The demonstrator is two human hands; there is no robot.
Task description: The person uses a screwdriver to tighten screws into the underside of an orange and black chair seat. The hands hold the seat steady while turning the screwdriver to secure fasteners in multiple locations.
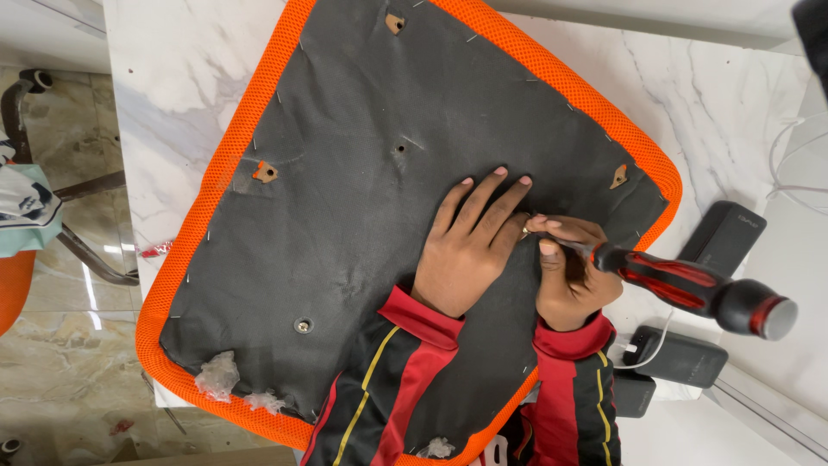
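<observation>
While both sleeves enter from the lower edge, the right hand (569,280) has its grip pinched around a screwdriver (690,289) with a red-and-black handle, tip hidden by the fingers, down at the fabric. Just beside it, touching, the left hand (470,242) lies flat, fingers spread, on the dark underside of a seat cushion (362,173) with an orange mesh border. Black power banks (681,355) sit near the right wrist, one with a white cable (642,349). Beneath all lies the white marble counter (172,86). Beyond the left edge: tiled floor (60,345).
</observation>
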